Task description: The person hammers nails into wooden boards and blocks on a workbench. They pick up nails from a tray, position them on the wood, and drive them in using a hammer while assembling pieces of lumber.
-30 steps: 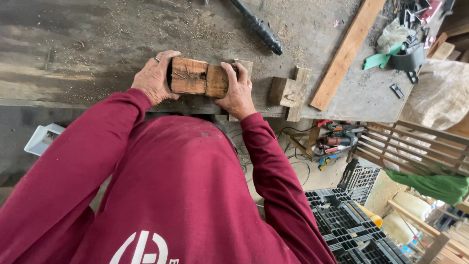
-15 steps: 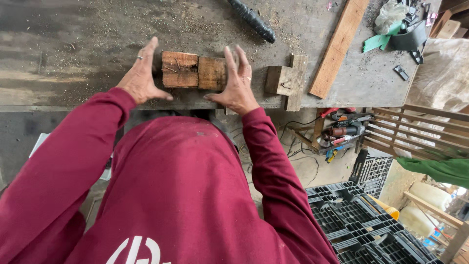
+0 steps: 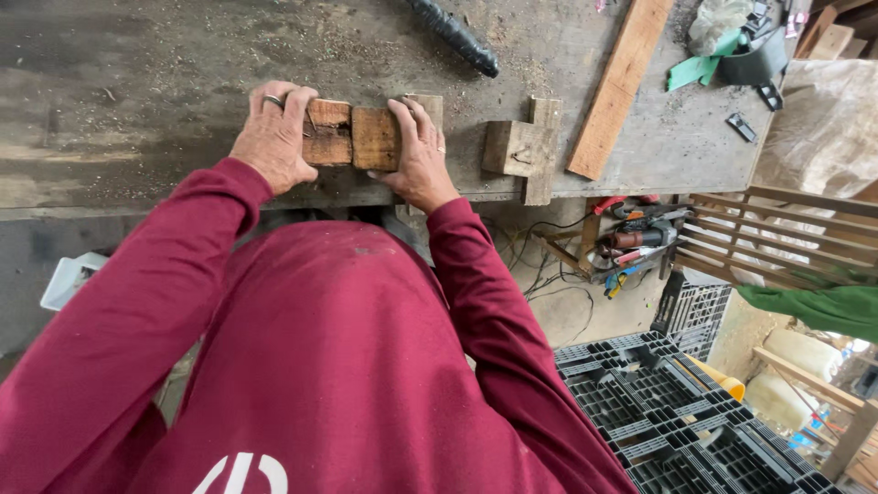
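Two short wooden blocks [image 3: 352, 135] lie side by side near the front edge of a worn workbench [image 3: 137, 82]. My left hand [image 3: 273, 137] grips the left end of the darker block, a ring on one finger. My right hand [image 3: 419, 151] holds the right end of the lighter block, pressing the two together. Both arms wear dark red sleeves.
To the right lie a T-shaped wood offcut [image 3: 523, 146], a long plank [image 3: 622, 87] and a black handle [image 3: 455, 35]. Green cloth and a black tool [image 3: 732, 59] sit at the far right. Below are power tools [image 3: 631, 240], black plastic crates [image 3: 677, 412] and a wooden slatted frame [image 3: 786, 233].
My hands, spread open beside the blocks half a second ago, have closed on their ends again. The camera has shifted slightly.
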